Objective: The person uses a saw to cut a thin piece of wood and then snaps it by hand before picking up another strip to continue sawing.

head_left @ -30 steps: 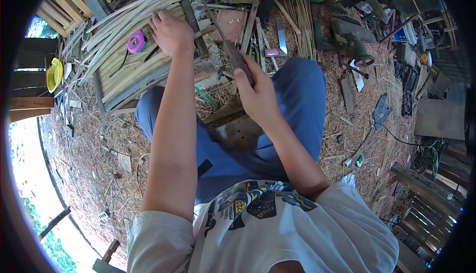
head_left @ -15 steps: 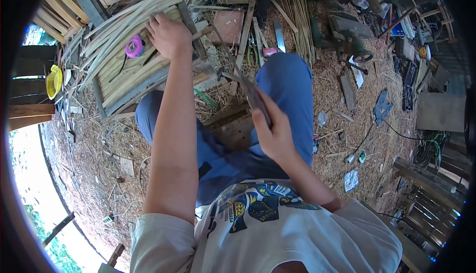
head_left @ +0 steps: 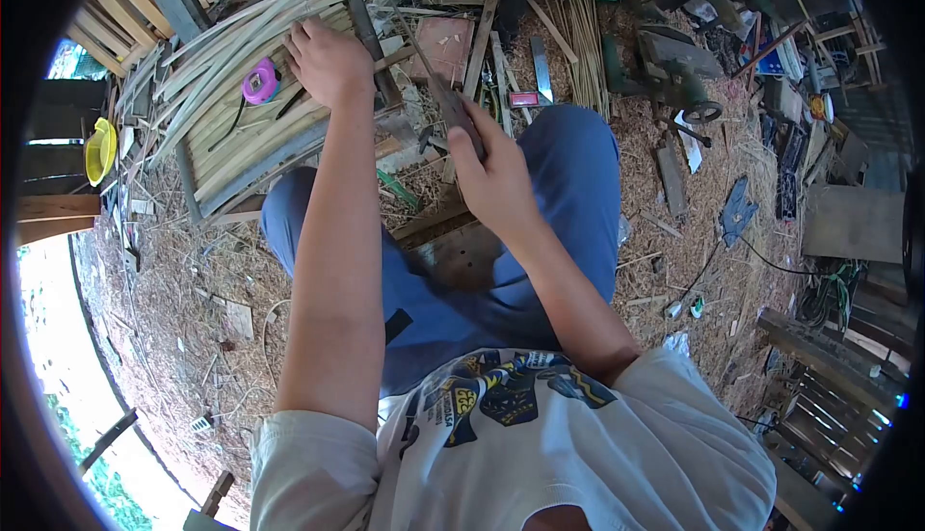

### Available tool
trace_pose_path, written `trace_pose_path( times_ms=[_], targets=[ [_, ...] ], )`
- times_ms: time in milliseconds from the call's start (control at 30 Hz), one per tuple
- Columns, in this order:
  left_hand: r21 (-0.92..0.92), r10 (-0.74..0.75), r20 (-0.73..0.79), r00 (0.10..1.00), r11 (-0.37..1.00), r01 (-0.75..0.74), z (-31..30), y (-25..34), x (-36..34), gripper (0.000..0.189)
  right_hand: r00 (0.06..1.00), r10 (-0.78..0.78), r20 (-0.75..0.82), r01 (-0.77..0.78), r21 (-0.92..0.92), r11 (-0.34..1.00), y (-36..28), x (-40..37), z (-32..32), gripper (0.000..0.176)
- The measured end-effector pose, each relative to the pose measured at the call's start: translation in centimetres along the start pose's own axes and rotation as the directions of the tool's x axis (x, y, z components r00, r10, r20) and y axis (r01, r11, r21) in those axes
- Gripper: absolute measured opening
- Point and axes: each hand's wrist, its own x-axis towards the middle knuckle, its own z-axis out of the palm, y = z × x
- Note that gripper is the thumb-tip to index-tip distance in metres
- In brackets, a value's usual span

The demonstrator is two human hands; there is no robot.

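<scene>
My left hand (head_left: 330, 64) is at the upper left, fingers curled down onto pale wooden strips (head_left: 231, 49) that look like split bamboo. The strips lie in a pile across a wooden frame (head_left: 236, 201). A purple tape measure (head_left: 260, 81) rests on the pile just left of this hand. In my right hand (head_left: 496, 179) is a knife (head_left: 448, 102) with a long, narrow blade, which points up and left toward the frame. My fingers wrap round its dark lower part, above my bent knee. The fingertips of my left hand are partly hidden.
Beyond my knees lie a reddish board (head_left: 445, 49), a metal ruler (head_left: 541, 68) and a bundle of thin sticks (head_left: 583, 49). A yellow bowl (head_left: 99, 152) is at far left. Machinery (head_left: 674, 68) stands at upper right. Shavings cover the ground (head_left: 183, 300).
My right hand has moved up and left with the knife, closer to the frame. My left hand remains on the strips, with only a slight shift.
</scene>
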Motion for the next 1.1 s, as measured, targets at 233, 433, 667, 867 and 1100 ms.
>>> trace_pose_path(
  times_ms=[233, 433, 667, 867, 1100],
  targets=[
    [0.0, -0.003, -0.011, 1.0, 1.0, 0.003, 0.2, 0.3, -0.1, 0.032, 0.996, -0.073, -0.061, 0.075, 0.041, 0.996, -0.1, -4.9, -1.6, 0.053],
    [0.008, 0.011, -0.008, 1.0, 1.0, -0.011, 0.3, -0.2, -0.1, 0.033, 0.999, 0.035, -0.027, -0.033, 0.074, 0.997, 0.3, -4.8, -1.7, 0.055],
    [-0.01, -0.021, 0.036, 0.999, 1.0, 0.021, -0.3, -0.1, -0.2, 0.033, 1.0, 0.03, -0.006, -0.029, 0.037, 0.999, -0.6, 0.7, -0.4, 0.053],
    [-0.001, -0.006, -0.043, 0.999, 1.0, 0.006, 0.3, 0.5, 0.4, 0.032, 0.999, 0.004, -0.043, -0.005, -0.031, 1.0, -1.6, -4.7, -2.8, 0.052],
    [-0.023, -0.02, 0.015, 1.0, 1.0, 0.021, -0.2, 0.5, 0.1, 0.033, 1.0, 0.014, -0.006, -0.015, -0.023, 1.0, -2.8, -2.2, -1.6, 0.052]
  ],
)
